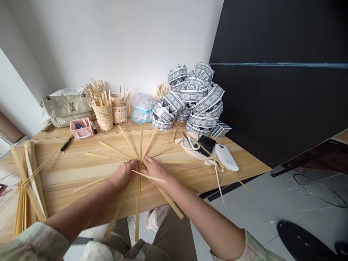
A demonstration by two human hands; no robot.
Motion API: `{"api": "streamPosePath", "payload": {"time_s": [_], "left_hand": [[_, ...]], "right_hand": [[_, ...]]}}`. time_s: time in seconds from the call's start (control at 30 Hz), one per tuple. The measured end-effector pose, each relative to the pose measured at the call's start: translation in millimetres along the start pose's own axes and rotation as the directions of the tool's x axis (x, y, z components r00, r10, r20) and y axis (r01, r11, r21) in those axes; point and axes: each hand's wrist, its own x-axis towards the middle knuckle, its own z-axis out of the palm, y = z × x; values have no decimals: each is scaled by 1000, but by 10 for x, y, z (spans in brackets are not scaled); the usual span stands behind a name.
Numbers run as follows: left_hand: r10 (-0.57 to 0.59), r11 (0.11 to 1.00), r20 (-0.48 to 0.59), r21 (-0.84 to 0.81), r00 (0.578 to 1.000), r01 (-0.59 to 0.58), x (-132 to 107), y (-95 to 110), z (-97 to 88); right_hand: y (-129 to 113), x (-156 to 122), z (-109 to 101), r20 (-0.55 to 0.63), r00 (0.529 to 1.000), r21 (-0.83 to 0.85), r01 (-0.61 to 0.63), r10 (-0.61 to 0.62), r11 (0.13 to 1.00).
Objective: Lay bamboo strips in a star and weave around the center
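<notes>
Several flat bamboo strips lie crossed in a star on the wooden table, fanning out from one centre. My left hand rests on the left side of that crossing, fingers curled down on the strips. My right hand presses the right side of the crossing, and a thin bamboo sliver lies across its fingers. Both hands meet at the centre of the star. Some strips overhang the near table edge above my lap.
A bundle of bamboo strips lies at the left. Small woven baskets, a pink tray, a beige bag and a pile of patterned paper rings stand at the back. A white device with cable sits right.
</notes>
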Motion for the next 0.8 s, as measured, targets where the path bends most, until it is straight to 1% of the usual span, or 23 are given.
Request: {"api": "streamPosePath", "payload": {"time_s": [0.07, 0.13, 0.23, 0.3, 0.33, 0.43, 0.53, 0.6, 0.63, 0.67, 0.7, 0.73, 0.77, 0.8], "left_hand": [[-17, 1000, 4, -12, 1000, 17, -9, 48, -14], [-27, 999, 3, -21, 1000, 28, -13, 90, -34], [-25, 999, -1, -37, 1000, 25, -14, 117, -60], [-13, 999, 0, -42, 1000, 13, -17, 109, -61], [-5, 999, -1, -39, 1000, 5, -19, 99, -55], [3, 1000, -12, -28, 1000, -3, -28, 62, -19], [10, 999, -13, -36, 1000, -10, -30, 36, 8], [16, 999, 3, -37, 1000, -16, -27, 32, 1], [19, 999, 13, -33, 1000, -18, -24, 35, -10], [20, 999, 24, -28, 1000, -20, -20, 39, -23], [23, 999, 33, -25, 999, -22, -16, 44, -36], [23, 1000, 42, -22, 999, -22, -12, 50, -48], [21, 1000, 47, -22, 999, -20, -8, 54, -57], [17, 1000, 46, -23, 999, -16, -5, 58, -63]], "right_hand": [[-136, -56, -91, -9, 999, -59, -32, 32, 998], [-290, -158, -143, 13, 998, -99, -60, 61, 993], [-498, -376, -155, 118, 991, -110, -47, 60, 993], [-601, -527, -153, 178, 983, -122, -18, 40, 992], [-641, -593, -155, 199, 979, -132, -28, 54, 991], [-725, -720, -169, 234, 957, -124, -144, 170, 982], [-775, -755, -160, 234, 933, -53, -269, 274, 962], [-802, -769, -126, 223, 925, -27, -310, 308, 950], [-812, -784, -105, 220, 927, -22, -308, 305, 951], [-816, -806, -86, 216, 933, -25, -290, 288, 957], [-811, -836, -70, 211, 946, -31, -245, 245, 969], [-795, -874, -62, 209, 962, -36, -171, 175, 985], [-765, -915, -63, 205, 976, -41, -70, 77, 997], [-721, -959, -70, 204, 978, -44, 51, -41, 998]]}}
